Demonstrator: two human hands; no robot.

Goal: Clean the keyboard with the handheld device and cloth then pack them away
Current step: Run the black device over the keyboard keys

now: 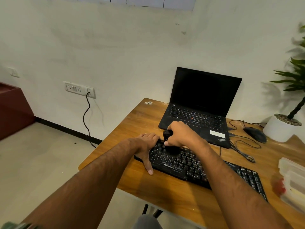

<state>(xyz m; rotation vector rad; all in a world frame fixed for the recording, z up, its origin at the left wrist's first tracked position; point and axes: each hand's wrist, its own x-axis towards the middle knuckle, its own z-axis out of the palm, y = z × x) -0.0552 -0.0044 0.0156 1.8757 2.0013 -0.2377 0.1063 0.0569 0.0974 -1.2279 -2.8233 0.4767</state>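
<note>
Gripping: my right hand wraps the handheld device, nozzle down on the keyboard. Left hand flat, steadying its nine-o'clock end. Long axis runs ten-to-four; uncleaned keys lie toward four, I judge.

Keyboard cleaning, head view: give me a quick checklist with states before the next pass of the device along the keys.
1. Right hand grips the handheld device: ok.
2. Device tip down on the keyboard keys at its left end: ok.
3. Left hand steadies the keyboard's left end, fingers on the keys, thumb on the table: ok.
4. Path to the right along the keys free: cannot tell, the right forearm covers part of it.
5. Cloth ready: cannot tell, none clearly visible.
6. Plastic container at the table's right edge for packing away: ok.
</note>
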